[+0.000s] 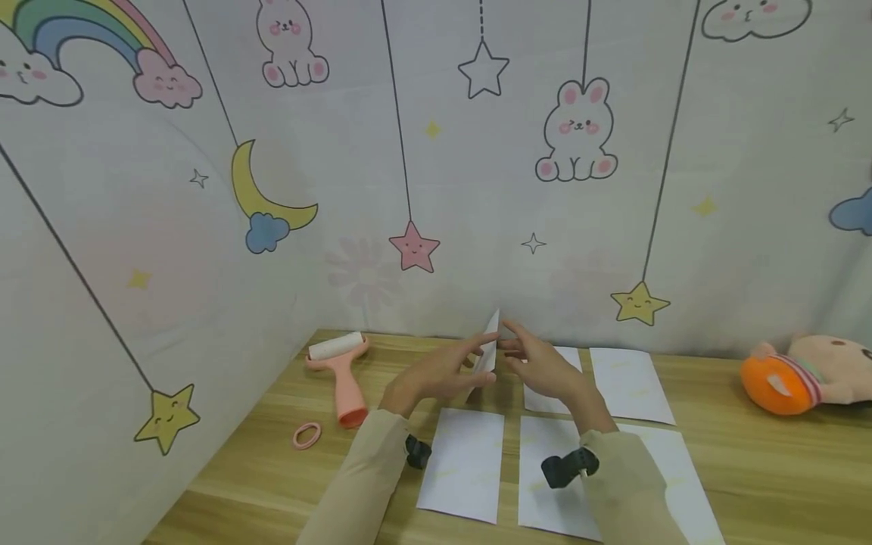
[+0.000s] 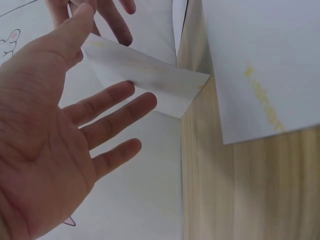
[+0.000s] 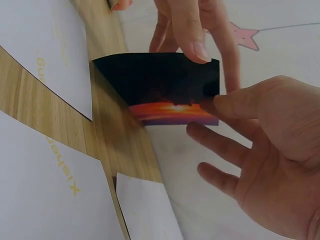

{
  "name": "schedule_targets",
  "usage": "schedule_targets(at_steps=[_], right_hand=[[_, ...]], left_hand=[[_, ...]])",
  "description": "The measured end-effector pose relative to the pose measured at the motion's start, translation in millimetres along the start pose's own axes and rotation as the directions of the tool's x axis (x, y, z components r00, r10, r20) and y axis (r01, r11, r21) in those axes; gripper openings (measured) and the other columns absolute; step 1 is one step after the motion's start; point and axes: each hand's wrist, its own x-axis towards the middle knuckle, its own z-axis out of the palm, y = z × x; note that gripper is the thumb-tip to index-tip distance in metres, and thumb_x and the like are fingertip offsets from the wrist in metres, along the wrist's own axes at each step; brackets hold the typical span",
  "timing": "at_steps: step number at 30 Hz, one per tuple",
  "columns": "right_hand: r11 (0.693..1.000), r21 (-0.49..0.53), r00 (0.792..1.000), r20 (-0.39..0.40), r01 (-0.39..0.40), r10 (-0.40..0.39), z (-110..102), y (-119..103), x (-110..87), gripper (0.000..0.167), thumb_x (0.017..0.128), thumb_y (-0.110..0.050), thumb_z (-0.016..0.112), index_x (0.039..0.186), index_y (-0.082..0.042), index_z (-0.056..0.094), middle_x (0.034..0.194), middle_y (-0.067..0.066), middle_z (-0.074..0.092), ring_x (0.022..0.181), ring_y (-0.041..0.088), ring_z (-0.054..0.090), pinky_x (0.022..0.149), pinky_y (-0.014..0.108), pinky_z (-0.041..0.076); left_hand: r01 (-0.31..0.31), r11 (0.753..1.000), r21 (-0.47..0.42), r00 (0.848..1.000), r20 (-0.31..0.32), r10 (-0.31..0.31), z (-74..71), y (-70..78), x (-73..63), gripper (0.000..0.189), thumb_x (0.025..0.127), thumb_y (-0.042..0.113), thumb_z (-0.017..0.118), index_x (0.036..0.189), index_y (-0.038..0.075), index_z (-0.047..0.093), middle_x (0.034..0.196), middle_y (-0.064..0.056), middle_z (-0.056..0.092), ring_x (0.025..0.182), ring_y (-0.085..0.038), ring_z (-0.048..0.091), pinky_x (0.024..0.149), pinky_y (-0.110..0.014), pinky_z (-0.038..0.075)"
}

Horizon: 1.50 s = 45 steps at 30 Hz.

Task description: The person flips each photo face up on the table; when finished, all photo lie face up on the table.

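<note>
A photo print [image 3: 160,85], white on its back and showing a dark sky over an orange glow on its face, stands tilted upright near the table's back edge. My left hand [image 1: 446,369] holds it, with the thumb across the dark face and fingers by the white back; several of these fingers [image 2: 120,112] are spread. At the print's upper edge my right hand [image 1: 545,367] pinches it between thumb and index finger, the other fingers [image 3: 220,180] loosely extended. Seen from the head, the print [image 1: 490,344] appears nearly edge-on between both hands.
White-backed sheets lie in rows: one at front left [image 1: 463,465], one at front middle [image 1: 545,462], others to the right [image 1: 630,382]. A pink lint roller [image 1: 344,371] and a pink ring [image 1: 306,435] lie left. A plush toy [image 1: 783,378] is at right. A patterned curtain [image 1: 477,189] hangs behind.
</note>
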Motion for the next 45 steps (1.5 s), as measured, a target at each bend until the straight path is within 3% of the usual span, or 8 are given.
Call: schedule_targets(at_steps=[6,14,21,28,32,37,41,45], right_hand=[[0.999,0.050,0.999,0.034,0.004,-0.006,1.9,-5.2,0.4,0.067,0.102,-0.005,0.049,0.159,-0.002,0.013,0.149,0.027,0.044,0.134,0.043,0.046,0.105,0.056,0.041],[0.994,0.110,0.998,0.062,0.003,-0.010,3.2,-5.8,0.7,0.065,0.103,-0.006,0.048,0.158,0.003,0.014,0.151,0.025,0.042,0.137,0.043,0.042,0.107,0.056,0.038],[0.998,0.061,0.997,0.080,-0.017,0.012,7.0,0.8,2.1,0.061,0.103,-0.009,0.050,0.156,0.001,0.024,0.150,0.023,0.044,0.136,0.043,0.044,0.107,0.055,0.039],[0.999,-0.035,0.985,0.173,-0.014,0.020,14.0,3.5,0.5,0.056,0.100,-0.005,0.053,0.152,0.002,0.034,0.146,0.027,0.047,0.135,0.043,0.045,0.109,0.056,0.036],[0.999,-0.052,0.981,0.194,0.001,0.009,17.4,3.9,0.6,0.055,0.099,-0.002,0.052,0.150,0.005,0.035,0.143,0.030,0.049,0.134,0.043,0.045,0.109,0.056,0.035],[0.994,-0.111,0.982,0.187,0.015,0.006,17.8,6.9,1.5,0.055,0.098,-0.002,0.052,0.150,0.004,0.036,0.141,0.028,0.052,0.134,0.042,0.046,0.110,0.056,0.034],[0.989,-0.145,0.983,0.181,0.025,0.002,15.0,9.9,1.1,0.056,0.097,0.000,0.052,0.151,0.003,0.036,0.141,0.026,0.053,0.135,0.042,0.044,0.111,0.058,0.031],[0.985,-0.171,0.982,0.186,-0.003,0.035,12.8,10.5,-0.3,0.056,0.097,0.001,0.051,0.151,0.002,0.036,0.139,0.026,0.055,0.134,0.043,0.045,0.111,0.059,0.030]], left_hand=[[-0.063,0.998,0.004,0.998,-0.026,0.063,-1.7,1.3,0.3,0.060,0.102,0.038,0.059,0.155,0.022,0.038,0.155,-0.003,0.043,0.131,-0.026,0.051,0.101,-0.046,0.047],[-0.057,0.998,0.031,0.995,-0.085,0.059,-5.4,5.4,-1.3,0.055,0.099,0.036,0.064,0.149,0.018,0.047,0.138,-0.009,0.059,0.121,-0.026,0.059,0.093,-0.043,0.052],[-0.072,0.995,0.067,0.990,-0.118,0.079,-8.8,5.0,0.5,0.046,0.096,0.028,0.069,0.136,0.010,0.057,0.129,-0.007,0.064,0.113,-0.026,0.063,0.093,-0.042,0.052],[-0.046,0.992,0.119,0.989,-0.133,0.062,-12.8,4.4,-0.7,0.033,0.095,0.024,0.071,0.119,0.002,0.067,0.115,-0.012,0.070,0.100,-0.025,0.067,0.087,-0.038,0.053],[-0.011,0.988,0.152,0.993,-0.116,0.029,-13.3,2.4,-1.2,0.034,0.094,0.027,0.072,0.117,0.001,0.069,0.113,-0.013,0.071,0.101,-0.026,0.067,0.088,-0.038,0.052],[0.047,0.981,0.189,0.999,-0.032,-0.042,-11.0,-2.1,-2.5,0.029,0.094,0.029,0.072,0.112,0.007,0.073,0.107,-0.002,0.072,0.097,-0.018,0.066,0.086,-0.031,0.052],[0.096,0.976,0.196,0.993,0.050,-0.108,-6.3,-7.5,-2.0,0.025,0.094,0.028,0.072,0.112,0.012,0.073,0.108,0.001,0.071,0.098,-0.015,0.064,0.088,-0.031,0.051],[0.110,0.963,0.247,0.988,0.082,-0.133,-2.8,-11.1,-1.9,0.027,0.094,0.028,0.073,0.115,0.013,0.073,0.110,-0.001,0.070,0.097,-0.016,0.063,0.087,-0.031,0.050]])
